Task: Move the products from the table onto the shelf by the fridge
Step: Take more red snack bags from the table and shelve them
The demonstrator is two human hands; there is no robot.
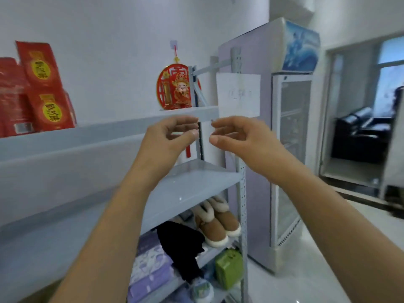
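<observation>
A: Your hands?
B: Left hand (172, 134) and right hand (237, 134) both up, fingers loosely curled, holding nothing.
A: Products?
B: Red packets (43, 90) stand far left on the top shelf (98, 133), fridge (290, 149) right.

Red packets (43, 88) with yellow labels stand upright at the upper left of the grey shelf (192, 182).

On the top tier of the grey metal shelf (196, 182), red packets (43, 92) are stood. Tan boots (218, 226) and, seemingly, a black garment (181, 246) are lodged lower; a green box (229, 267) is kept beneath.
</observation>
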